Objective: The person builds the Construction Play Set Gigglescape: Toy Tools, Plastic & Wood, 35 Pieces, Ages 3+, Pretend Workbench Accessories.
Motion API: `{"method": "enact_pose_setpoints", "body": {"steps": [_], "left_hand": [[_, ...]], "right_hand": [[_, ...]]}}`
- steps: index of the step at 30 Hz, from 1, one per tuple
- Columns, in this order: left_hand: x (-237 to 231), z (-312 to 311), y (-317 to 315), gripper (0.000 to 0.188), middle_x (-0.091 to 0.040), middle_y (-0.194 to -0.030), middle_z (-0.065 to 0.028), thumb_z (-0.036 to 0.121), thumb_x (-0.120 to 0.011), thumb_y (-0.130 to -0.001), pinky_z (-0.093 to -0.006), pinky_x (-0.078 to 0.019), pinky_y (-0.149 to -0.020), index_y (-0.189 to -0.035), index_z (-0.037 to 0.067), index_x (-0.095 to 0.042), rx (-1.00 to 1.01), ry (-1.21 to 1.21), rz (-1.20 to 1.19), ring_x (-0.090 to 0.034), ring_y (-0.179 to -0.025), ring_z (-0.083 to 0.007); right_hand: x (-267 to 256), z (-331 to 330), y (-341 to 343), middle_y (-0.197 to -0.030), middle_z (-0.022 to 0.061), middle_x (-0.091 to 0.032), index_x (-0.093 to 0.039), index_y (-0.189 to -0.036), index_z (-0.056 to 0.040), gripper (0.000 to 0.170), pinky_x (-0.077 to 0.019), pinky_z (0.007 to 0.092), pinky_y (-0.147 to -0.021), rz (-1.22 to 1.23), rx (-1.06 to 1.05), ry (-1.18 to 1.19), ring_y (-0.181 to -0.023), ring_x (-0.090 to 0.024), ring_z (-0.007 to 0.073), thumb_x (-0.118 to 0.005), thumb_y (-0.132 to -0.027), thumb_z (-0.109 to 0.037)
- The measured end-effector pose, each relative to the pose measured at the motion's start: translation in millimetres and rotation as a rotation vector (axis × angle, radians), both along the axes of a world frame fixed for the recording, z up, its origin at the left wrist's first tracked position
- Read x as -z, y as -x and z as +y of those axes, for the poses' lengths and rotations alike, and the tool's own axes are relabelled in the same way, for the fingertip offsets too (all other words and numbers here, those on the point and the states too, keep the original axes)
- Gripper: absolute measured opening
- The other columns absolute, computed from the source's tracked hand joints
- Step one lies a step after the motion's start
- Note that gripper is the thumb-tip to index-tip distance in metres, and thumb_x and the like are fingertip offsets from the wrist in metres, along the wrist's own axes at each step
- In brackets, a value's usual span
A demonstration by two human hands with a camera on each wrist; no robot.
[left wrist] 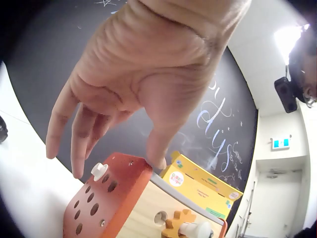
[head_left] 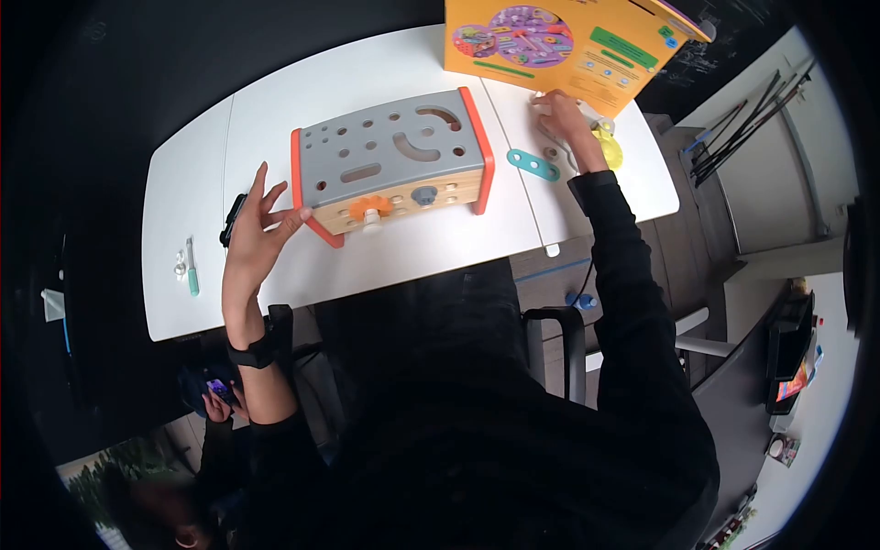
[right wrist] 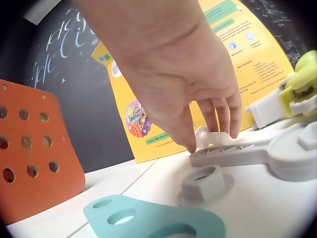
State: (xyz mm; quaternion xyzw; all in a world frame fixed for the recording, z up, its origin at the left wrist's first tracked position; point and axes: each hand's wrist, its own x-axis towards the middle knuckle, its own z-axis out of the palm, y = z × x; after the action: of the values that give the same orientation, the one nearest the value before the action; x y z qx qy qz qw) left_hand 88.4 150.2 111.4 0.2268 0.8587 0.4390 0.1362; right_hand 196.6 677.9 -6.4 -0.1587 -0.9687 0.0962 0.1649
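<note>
A toy workbench point(head_left: 385, 147) with a grey top and orange-red side panels point(left wrist: 104, 198) stands on the white table. My left hand point(head_left: 257, 240) is at its left end, thumb touching the top corner, other fingers spread loosely. A white peg point(left wrist: 99, 171) protrudes from that panel. On the front are an orange gear point(head_left: 360, 205) with a white bolt point(left wrist: 195, 229) through it and a grey nut-like piece point(head_left: 423, 195). At the right, my right hand point(head_left: 568, 124) pinches a white plastic bolt point(right wrist: 215, 138) between thumb and fingers, close over a grey toy wrench point(right wrist: 233, 156).
Near the right hand lie a grey nut point(right wrist: 202, 183), a teal strip with holes point(head_left: 532, 165) and a yellow-green toy tool point(head_left: 607, 147). Behind stands a yellow box point(head_left: 587, 46). A teal-handled screwdriver point(head_left: 192, 275) and small white pieces point(head_left: 180, 264) lie at left.
</note>
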Motion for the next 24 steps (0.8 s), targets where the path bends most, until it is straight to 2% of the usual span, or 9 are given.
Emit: {"method": "enact_pose_setpoints", "body": {"steps": [4,6,9,11,12,14,18,20,24], "left_hand": [[1.3,-4.6,4.6,0.085,-0.059,-0.133,-0.0240,0.032,-0.077,-0.086,-0.0398,-0.0522,-0.094,-0.152,0.004,-0.033,-0.062,0.017,0.056,-0.064,-0.114,-0.0275],[3.9,-4.5,6.4,0.078,-0.060,-0.133,-0.0216,0.030,-0.076,-0.087,-0.0410,-0.0520,-0.094,-0.150,0.005,-0.037,-0.099,0.031,0.125,-0.063,-0.117,-0.0280],[-1.6,0.9,7.0,0.060,-0.061,-0.132,-0.0168,0.024,-0.072,-0.090,-0.0430,-0.0513,-0.095,-0.143,0.007,-0.048,-0.135,-0.011,0.289,-0.061,-0.120,-0.0285],[-13.2,8.5,3.4,0.035,-0.065,-0.128,-0.0108,0.012,-0.065,-0.093,-0.0388,-0.0535,-0.091,-0.128,0.008,-0.064,-0.128,-0.082,0.414,-0.062,-0.116,-0.0234],[-17.3,14.7,1.5,0.035,-0.065,-0.128,-0.0108,0.012,-0.065,-0.093,-0.0388,-0.0535,-0.091,-0.128,0.008,-0.064,-0.136,-0.081,0.415,-0.062,-0.116,-0.0234],[-24.3,29.8,-6.5,0.030,-0.067,-0.120,-0.0095,0.010,-0.065,-0.093,-0.0324,-0.0552,-0.086,-0.124,0.007,-0.066,0.040,-0.292,0.319,-0.065,-0.104,-0.0180],[-28.3,95.0,-47.0,0.037,-0.065,-0.111,-0.0096,0.014,-0.071,-0.090,-0.0250,-0.0561,-0.076,-0.126,0.005,-0.063,0.319,-0.564,0.172,-0.064,-0.086,-0.0125],[-23.8,124.3,-55.4,0.038,-0.068,-0.103,-0.0070,0.005,-0.070,-0.089,-0.0232,-0.0546,-0.078,-0.127,0.005,-0.064,0.341,-0.557,0.138,-0.063,-0.084,-0.0094],[-13.3,158.0,-48.2,0.036,-0.069,-0.096,-0.0047,0.005,-0.074,-0.086,-0.0208,-0.0520,-0.073,-0.121,0.003,-0.068,0.361,-0.606,0.003,-0.061,-0.078,-0.0083]], "right_hand": [[-2.9,-11.2,5.9,-0.095,0.0208,-0.070,-0.077,-0.097,-0.0112,0.027,-0.0539,0.0425,-0.085,-0.038,0.110,0.070,-0.091,-0.067,0.0379,-0.062,-0.076,-0.006],[-4.4,-12.3,8.7,-0.088,0.0215,-0.070,-0.074,-0.103,-0.0091,0.031,-0.0552,0.0420,-0.081,0.038,0.099,0.099,-0.084,-0.068,0.0384,-0.063,-0.076,-0.001],[-30.7,-21.4,5.8,-0.092,0.0180,-0.071,-0.069,-0.110,-0.0047,0.033,-0.0558,0.0384,-0.079,0.115,0.120,0.212,-0.086,-0.070,0.0313,-0.069,-0.078,0.000],[-54.0,-45.9,1.1,-0.098,0.0114,-0.072,-0.065,-0.113,-0.0015,0.034,-0.0564,0.0320,-0.080,0.364,-0.017,0.613,-0.090,-0.070,0.0211,-0.073,-0.080,0.004],[-73.8,-66.6,-5.0,-0.098,0.0114,-0.072,-0.065,-0.113,-0.0015,0.034,-0.0564,0.0320,-0.080,0.362,-0.025,0.614,-0.090,-0.070,0.0211,-0.073,-0.080,0.004],[-113.0,-117.6,-21.9,-0.105,0.0062,-0.070,-0.065,-0.112,-0.0004,0.028,-0.0558,0.0262,-0.083,0.403,-0.302,1.046,-0.096,-0.068,0.0136,-0.071,-0.085,0.004],[-131.0,-183.6,-39.8,-0.110,0.0064,-0.067,-0.068,-0.111,0.0011,0.026,-0.0556,0.0222,-0.084,0.255,-0.421,0.986,-0.094,-0.064,0.0102,-0.071,-0.085,0.004],[-128.3,-202.0,-41.1,-0.109,0.0062,-0.066,-0.068,-0.110,0.0024,0.025,-0.0559,0.0212,-0.082,0.324,-0.534,1.010,-0.093,-0.063,0.0099,-0.071,-0.085,0.004],[-127.0,-213.6,-47.0,-0.108,0.0065,-0.065,-0.067,-0.110,0.0021,0.028,-0.0567,0.0214,-0.081,0.384,-0.453,1.031,-0.097,-0.063,0.0111,-0.074,-0.082,0.003]]}}
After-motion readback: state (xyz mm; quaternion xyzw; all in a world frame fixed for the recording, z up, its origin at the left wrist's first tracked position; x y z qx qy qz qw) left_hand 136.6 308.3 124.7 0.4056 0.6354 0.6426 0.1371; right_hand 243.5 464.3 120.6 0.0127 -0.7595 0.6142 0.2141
